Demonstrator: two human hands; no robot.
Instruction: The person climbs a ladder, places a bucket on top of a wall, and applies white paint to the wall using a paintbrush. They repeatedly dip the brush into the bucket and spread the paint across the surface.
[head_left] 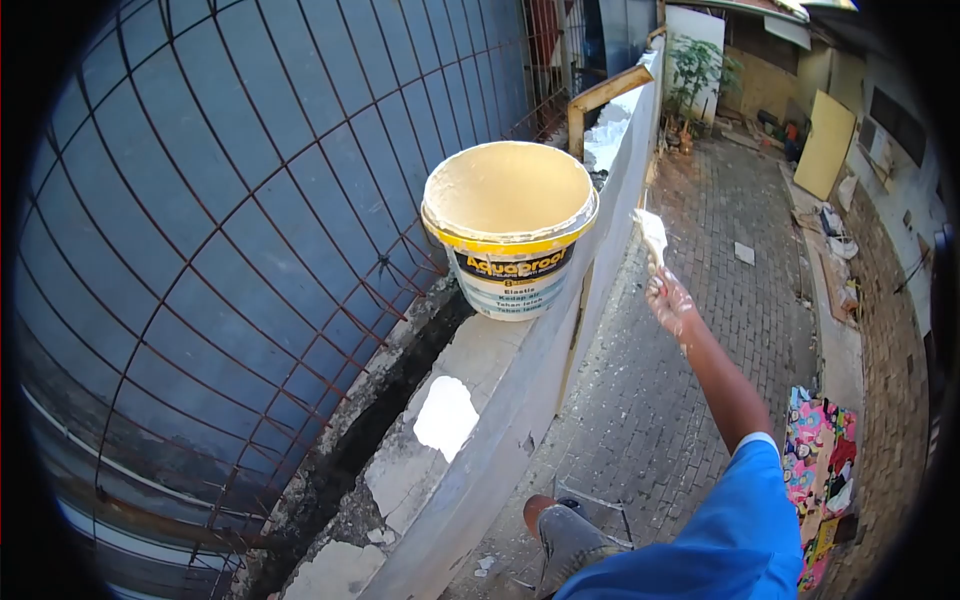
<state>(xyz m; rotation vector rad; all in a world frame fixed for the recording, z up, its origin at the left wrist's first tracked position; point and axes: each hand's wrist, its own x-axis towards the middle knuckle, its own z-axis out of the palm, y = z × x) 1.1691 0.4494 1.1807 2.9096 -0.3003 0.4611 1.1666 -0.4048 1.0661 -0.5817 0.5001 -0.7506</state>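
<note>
My right hand (pixel 672 303), spotted with white paint, is closed around the handle of a paintbrush (pixel 651 232). The brush's bristles are coated white and point up and away, beside the painted side of a low wall (pixel 612 215); I cannot tell whether they touch it. To the left of the brush, a white bucket (pixel 515 285) with a yellow rim and an "Aquaproof" label stands upright on the wall's top. Its inside walls are cream-coloured, and how much it holds is hidden. My left hand is out of view.
A rusty wire grid (pixel 270 190) stands left of the wall, before a blue-grey surface. Beyond the bucket, a bent metal bar (pixel 608 92) juts over the wall. A bright white patch (pixel 447 415) marks its rough top. Brick paving (pixel 740 310) and a patterned cloth (pixel 815 450) lie to the right.
</note>
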